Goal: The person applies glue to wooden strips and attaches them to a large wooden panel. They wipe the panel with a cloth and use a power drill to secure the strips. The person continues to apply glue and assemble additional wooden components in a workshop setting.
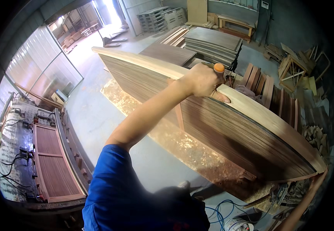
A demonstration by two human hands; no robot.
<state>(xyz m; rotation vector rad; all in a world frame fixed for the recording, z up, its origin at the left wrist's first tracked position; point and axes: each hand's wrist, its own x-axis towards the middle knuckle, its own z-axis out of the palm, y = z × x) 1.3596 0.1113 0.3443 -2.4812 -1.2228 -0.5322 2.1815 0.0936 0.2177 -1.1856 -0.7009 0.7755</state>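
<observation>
A large wooden door panel (244, 134) stands on its long edge in front of me, with dark-grained faces and a pale wood strip along its top. My left hand (205, 81) is closed at that top edge around a tool with a round orange handle end (219, 67). Its thumb presses on the pale strip; the tool's lower part is hidden behind the hand. At the far right rim, my right hand (321, 174) is by the panel's near end, apparently touching it. Its fingers are too dark and small to make out.
Left, another framed door (57, 161) lies in a clamping bench with hoses. Behind the panel are stacked boards (213, 40) and upright wood strips (261, 82). A worn board (197, 154) lies beneath it. Near my feet are a blue hose (222, 210) and a white bucket (237, 224).
</observation>
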